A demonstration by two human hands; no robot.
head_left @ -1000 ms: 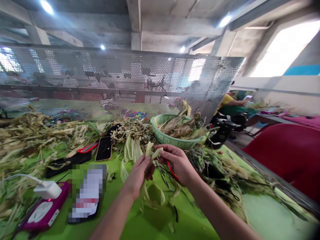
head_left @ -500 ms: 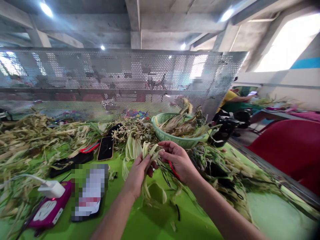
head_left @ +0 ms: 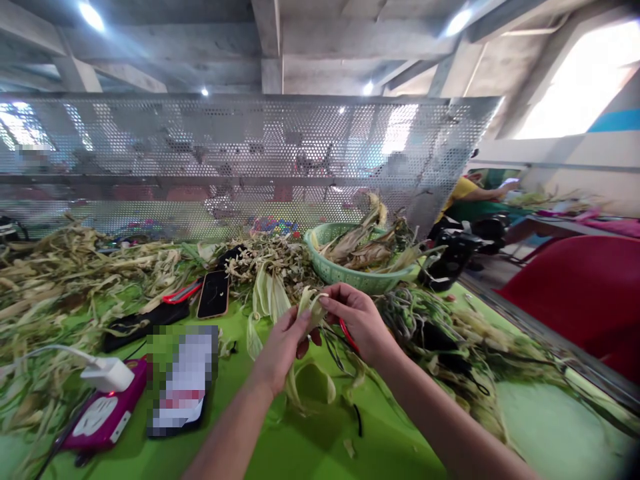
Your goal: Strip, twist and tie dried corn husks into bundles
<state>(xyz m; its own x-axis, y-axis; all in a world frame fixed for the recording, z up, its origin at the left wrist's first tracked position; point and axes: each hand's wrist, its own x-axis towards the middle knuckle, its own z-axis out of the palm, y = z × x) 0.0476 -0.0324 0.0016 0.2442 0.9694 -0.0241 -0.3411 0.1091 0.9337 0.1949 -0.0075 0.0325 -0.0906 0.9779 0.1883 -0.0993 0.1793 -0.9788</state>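
Pale green corn husk strips (head_left: 311,301) are pinched between my two hands above the green tabletop. My left hand (head_left: 285,343) closes around the lower part of the husk, thumb on top. At the upper end, my right hand (head_left: 353,317) grips the strip's tip between thumb and bent fingers. Loose ends of the husk hang below my left hand and curl near the table. A red-handled tool (head_left: 349,335) shows partly behind my right hand; its kind is hidden. Broad husk leaves (head_left: 270,297) lie just beyond my left hand.
A green plastic basket (head_left: 345,275) of dried husks stands behind my hands. Husk piles (head_left: 85,270) cover the left side, with more strands (head_left: 450,347) at right. Two phones, a black one (head_left: 213,293) and a blurred one (head_left: 183,383), lie left, near a purple power strip (head_left: 107,407).
My left hand has shifted slightly right and up along the husk, closer to my right hand. The right hand keeps its pinch almost in place. The view has moved slightly.
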